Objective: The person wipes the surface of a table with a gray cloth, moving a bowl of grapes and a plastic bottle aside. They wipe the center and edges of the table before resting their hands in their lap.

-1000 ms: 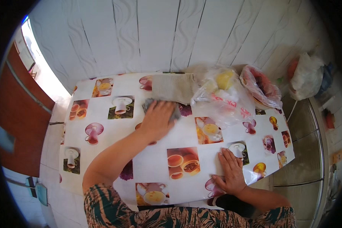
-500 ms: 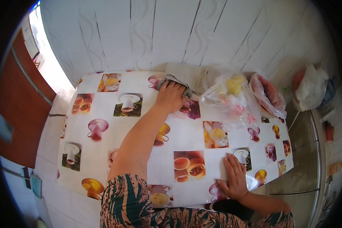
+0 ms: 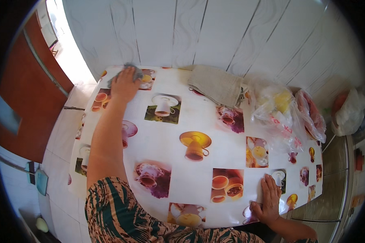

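Pressing down on a gray rag (image 3: 136, 73), the left hand (image 3: 125, 86) is at the far left corner of the table. The rag is bunched up under the fingers and palm, and bits of it stick out at the fingertips and along the left side. This hand has hold of the rag, with its back facing up. The left arm (image 3: 104, 146) is stretched out long, from the patterned sleeve (image 3: 113, 202) at the bottom up to the corner by the wall (image 3: 215, 32).

The right hand (image 3: 268, 201) is well apart from the rag, near the front edge on the right. It holds nothing. It lies flat on the tablecloth (image 3: 190, 176), fingers straight and side by side, thumb sticking out to the left. Its arm is bent and comes in from the lower right.

A folded beige cloth (image 3: 215, 86) lies by the wall, to the right of the rag and not touching it. Next to that cloth sits a clear plastic bag (image 3: 278, 121) with something yellow inside. A pinkish bag (image 3: 310, 115) is just beside it.
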